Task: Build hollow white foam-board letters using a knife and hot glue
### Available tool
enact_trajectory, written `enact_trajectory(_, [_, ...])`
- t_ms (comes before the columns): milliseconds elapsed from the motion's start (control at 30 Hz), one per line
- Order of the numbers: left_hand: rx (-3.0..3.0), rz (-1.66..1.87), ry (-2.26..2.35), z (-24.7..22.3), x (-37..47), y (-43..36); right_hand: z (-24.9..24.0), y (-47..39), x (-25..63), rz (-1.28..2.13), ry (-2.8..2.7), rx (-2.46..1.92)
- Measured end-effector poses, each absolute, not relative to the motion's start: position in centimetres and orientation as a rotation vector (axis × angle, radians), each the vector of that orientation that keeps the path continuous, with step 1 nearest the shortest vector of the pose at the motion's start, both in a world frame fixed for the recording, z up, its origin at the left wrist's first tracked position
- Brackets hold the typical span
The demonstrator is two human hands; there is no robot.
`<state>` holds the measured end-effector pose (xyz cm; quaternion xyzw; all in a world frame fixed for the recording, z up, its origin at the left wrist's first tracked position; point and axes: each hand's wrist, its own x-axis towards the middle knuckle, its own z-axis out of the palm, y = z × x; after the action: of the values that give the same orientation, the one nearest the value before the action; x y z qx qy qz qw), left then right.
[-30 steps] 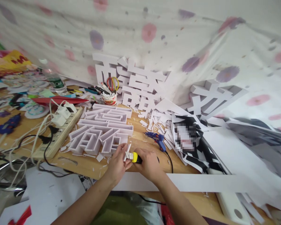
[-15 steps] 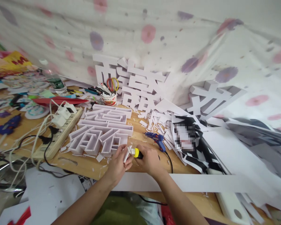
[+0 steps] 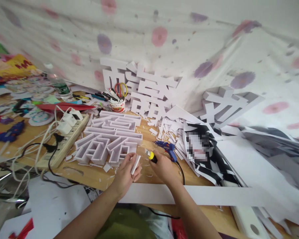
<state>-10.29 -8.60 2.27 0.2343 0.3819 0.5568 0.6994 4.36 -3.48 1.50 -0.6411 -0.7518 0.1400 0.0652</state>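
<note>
Between the fingers of my left hand [image 3: 126, 172] is a small white foam board strip [image 3: 136, 165], tilted with its top to the right. My right hand [image 3: 163, 167] is closed round a yellow-and-black utility knife [image 3: 152, 156], its front end pointing left, a short gap from the strip. Just beyond my left hand lies a hollow white foam board character [image 3: 114, 133] built of thin upright walls. A blue hot glue gun [image 3: 168, 147] rests on the table behind my right hand, its cord trailing towards me.
White cut-out characters [image 3: 151, 88] lean against the curtain. Scraps [image 3: 164, 127] lie before them. At left are a power strip [image 3: 67, 141] with tangled cables, a second glue gun [image 3: 8, 132] and a bottle [image 3: 61, 88]. A long white strip [image 3: 201, 195] runs along the front edge.
My right hand has drawn the utility knife right, away from the strip. White shavings seen near the blade are gone from between the hands. My left hand keeps its hold.
</note>
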Motion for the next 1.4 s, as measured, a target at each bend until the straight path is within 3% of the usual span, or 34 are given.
enact_trajectory(167, [0.755,1.288,1.081,1.2,-11.1,-8.2,-0.9,-3.4,5.0,0.366,-2.288,-2.039])
enact_trajectory(500, [0.919,1.272,1.056,1.1,-12.4,-8.0,-1.6,-3.8,4.8,0.217,-2.264,-1.734])
enact_trajectory(667, [0.938,1.244,1.116,1.8,-12.4,-8.2,-0.2,-4.4,3.4,0.585,-2.012,-1.264])
enact_trajectory(967, [0.497,1.150,0.808,2.1,-11.6,-8.2,1.2,-4.7,1.7,1.590,-1.648,-0.828])
enact_trajectory(1033, [0.488,1.113,0.831,2.1,-11.7,-8.1,1.0,-4.6,1.4,1.665,-1.629,-0.813])
enact_trajectory(1200, [0.852,0.965,1.083,3.0,-14.8,-7.5,0.8,-3.8,2.1,1.182,-1.624,-1.084])
enact_trajectory(1400, [1.357,1.179,1.583,3.4,-18.6,-6.1,0.9,-3.5,1.7,0.657,-2.108,-1.322])
